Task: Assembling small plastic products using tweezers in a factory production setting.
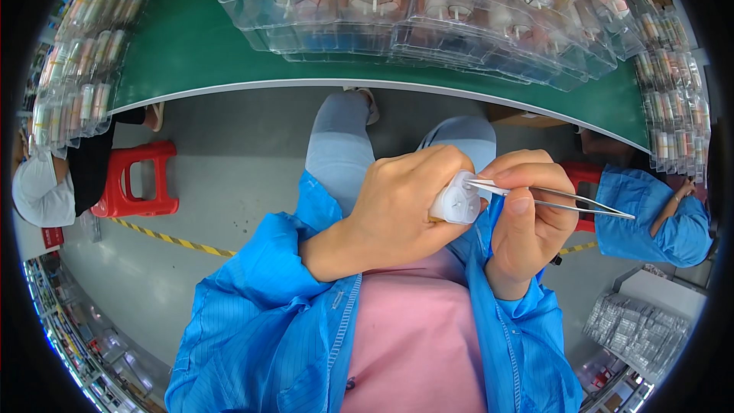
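Observation:
My left hand [397, 203] is closed around a small piece whose round white end [459, 203] faces right; the rest of it is hidden in my fist. Silver tweezers [585, 203] are pinched between the thumb and fingers of my right hand [531, 218]. Their tips meet the upper edge of the white end, and their joined back end points right. Whether the tips grip anything is too small to tell. Both hands are held above my lap, on the near side of the table edge.
Stacked clear plastic trays [397, 34] with pink and white cylindrical pieces stand on the green table [183, 53]. More filled trays [80, 111] line its left end and others [673, 107] its right. People sit at both sides, one near a red stool [138, 180].

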`<move>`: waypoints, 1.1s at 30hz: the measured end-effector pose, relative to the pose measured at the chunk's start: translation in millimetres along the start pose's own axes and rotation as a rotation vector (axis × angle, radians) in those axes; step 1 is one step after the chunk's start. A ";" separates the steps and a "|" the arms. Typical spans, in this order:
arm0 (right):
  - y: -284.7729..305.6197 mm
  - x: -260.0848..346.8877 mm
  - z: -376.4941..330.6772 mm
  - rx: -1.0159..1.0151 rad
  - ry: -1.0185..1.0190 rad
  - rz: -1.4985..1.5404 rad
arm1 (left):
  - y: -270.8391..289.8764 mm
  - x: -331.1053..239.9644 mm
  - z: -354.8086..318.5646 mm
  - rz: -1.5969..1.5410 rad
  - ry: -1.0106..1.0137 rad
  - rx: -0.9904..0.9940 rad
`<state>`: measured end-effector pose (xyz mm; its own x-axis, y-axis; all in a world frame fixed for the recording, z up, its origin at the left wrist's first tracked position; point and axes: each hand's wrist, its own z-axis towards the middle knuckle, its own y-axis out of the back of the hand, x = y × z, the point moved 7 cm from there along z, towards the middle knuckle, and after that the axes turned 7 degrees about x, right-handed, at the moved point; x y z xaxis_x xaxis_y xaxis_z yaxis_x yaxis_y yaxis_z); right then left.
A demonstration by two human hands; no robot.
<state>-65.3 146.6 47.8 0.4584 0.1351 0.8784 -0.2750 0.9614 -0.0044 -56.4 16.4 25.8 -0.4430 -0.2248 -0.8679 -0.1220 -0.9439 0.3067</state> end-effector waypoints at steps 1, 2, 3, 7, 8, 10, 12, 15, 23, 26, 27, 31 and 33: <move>0.1 0.2 0.5 0.007 0.002 -0.013 | -0.1 0.6 -0.2 -0.001 0.002 0.001; 0.0 0.4 0.7 0.013 0.004 -0.026 | -0.4 1.0 -0.2 -0.002 0.003 0.003; 0.1 0.5 0.7 0.011 0.003 -0.024 | -0.5 1.0 -0.1 -0.003 0.003 0.004; 0.6 0.8 0.3 0.002 0.003 -0.014 | -1.1 0.2 0.2 -0.004 0.000 0.003; 0.7 0.8 0.3 0.000 0.005 -0.012 | -1.0 0.1 0.3 -0.004 -0.003 0.001; 0.3 1.1 0.8 0.001 0.005 -0.025 | -0.9 0.0 0.4 0.000 0.001 0.003; 0.4 1.5 1.0 0.000 0.008 -0.027 | -1.2 0.0 0.9 0.000 0.002 0.009; 0.3 2.2 0.8 0.001 0.017 -0.019 | -1.6 -0.1 0.4 -0.007 -0.004 0.009; 0.8 3.8 2.5 0.034 0.052 -0.028 | -2.1 -1.8 0.6 -0.004 -0.026 -0.011; 0.5 3.2 2.5 0.029 0.051 -0.013 | -2.7 -1.3 0.6 -0.009 -0.026 -0.004; 0.2 3.7 2.9 0.035 0.061 -0.037 | -2.4 -1.5 0.7 -0.011 -0.031 -0.004; -2.6 7.5 5.4 0.056 0.061 -0.133 | -1.6 -1.5 0.6 -0.013 -0.038 0.004; -3.6 9.1 6.2 0.068 0.053 -0.169 | -1.2 -2.0 0.2 0.000 -0.041 0.012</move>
<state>-65.4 142.9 58.7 0.5463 -0.0129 0.8375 -0.2459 0.9534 0.1751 -55.5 18.1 27.2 -0.4791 -0.2149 -0.8510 -0.1320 -0.9409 0.3119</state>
